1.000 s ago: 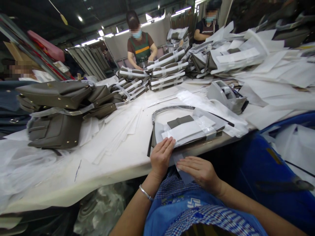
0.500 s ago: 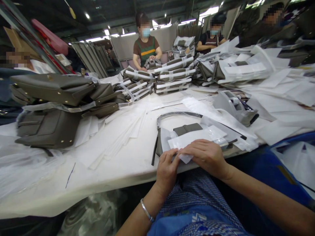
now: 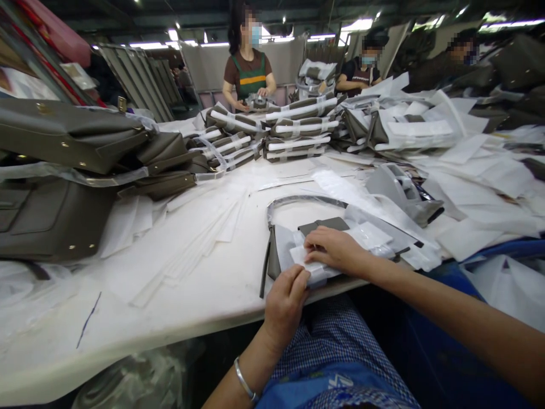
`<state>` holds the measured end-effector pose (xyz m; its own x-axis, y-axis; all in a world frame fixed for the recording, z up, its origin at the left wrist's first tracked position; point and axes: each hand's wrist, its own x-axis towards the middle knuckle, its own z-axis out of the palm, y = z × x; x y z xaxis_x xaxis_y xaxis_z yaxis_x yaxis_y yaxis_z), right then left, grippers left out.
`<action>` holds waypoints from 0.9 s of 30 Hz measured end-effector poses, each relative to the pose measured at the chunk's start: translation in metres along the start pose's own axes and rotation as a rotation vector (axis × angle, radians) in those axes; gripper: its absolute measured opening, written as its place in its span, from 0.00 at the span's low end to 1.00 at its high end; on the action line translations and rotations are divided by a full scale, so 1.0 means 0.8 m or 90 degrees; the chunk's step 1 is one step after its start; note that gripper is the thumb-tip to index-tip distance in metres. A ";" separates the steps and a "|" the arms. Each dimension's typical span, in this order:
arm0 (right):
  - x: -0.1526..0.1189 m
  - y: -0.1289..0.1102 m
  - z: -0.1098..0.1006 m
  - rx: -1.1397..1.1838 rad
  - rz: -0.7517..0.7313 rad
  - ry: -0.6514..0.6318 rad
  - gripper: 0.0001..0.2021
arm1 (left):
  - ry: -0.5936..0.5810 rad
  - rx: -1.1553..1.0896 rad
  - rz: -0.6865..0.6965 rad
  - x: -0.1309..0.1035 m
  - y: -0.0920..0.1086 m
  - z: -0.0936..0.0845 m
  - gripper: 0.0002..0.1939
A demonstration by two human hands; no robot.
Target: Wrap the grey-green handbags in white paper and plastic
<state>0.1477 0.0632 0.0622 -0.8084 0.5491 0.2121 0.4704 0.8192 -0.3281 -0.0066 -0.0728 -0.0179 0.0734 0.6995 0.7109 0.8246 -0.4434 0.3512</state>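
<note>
A dark grey-brown handbag (image 3: 275,262) lies near the table's front edge, partly covered by white wrapping sheets. Its curved handle (image 3: 300,199) is wrapped in clear film. My left hand (image 3: 286,301) is closed, thumb and fingers pinching the near edge of a white sheet (image 3: 301,254) at the bag's front. Just above it, my right hand (image 3: 336,249) reaches over the bag with curled fingers, its fingertips closed on the same sheet. A dark flap or strap piece (image 3: 318,225) shows behind the right hand. Part of the bag is hidden under the sheets and my hands.
Stacked grey-brown bags (image 3: 63,136) stand at the left, beside loose white sheets (image 3: 187,250). More wrapped bags (image 3: 300,128) are piled at the back. A grey wrapped piece (image 3: 389,184) lies right of my bag. A co-worker (image 3: 251,74) stands across the table (image 3: 140,324).
My right hand has moved up and left from the bag's near edge onto the white sheet. The left hand still pinches the edge. The view has shifted, and the co-worker's head has turned.
</note>
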 end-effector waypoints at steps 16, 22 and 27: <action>-0.008 0.026 -0.024 0.107 0.093 0.147 0.04 | -0.101 0.032 -0.031 0.018 0.009 -0.013 0.32; -0.097 0.145 -0.140 0.007 0.470 0.363 0.12 | -0.072 0.019 -0.011 0.016 0.004 -0.011 0.30; -0.120 0.234 -0.190 0.183 0.724 0.342 0.11 | -0.097 0.038 -0.005 0.009 -0.002 -0.009 0.32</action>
<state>0.3670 0.1886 0.1203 0.2684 0.9633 0.0039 0.6498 -0.1781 -0.7390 -0.0113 -0.0708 -0.0088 0.1472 0.7815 0.6062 0.8572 -0.4066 0.3160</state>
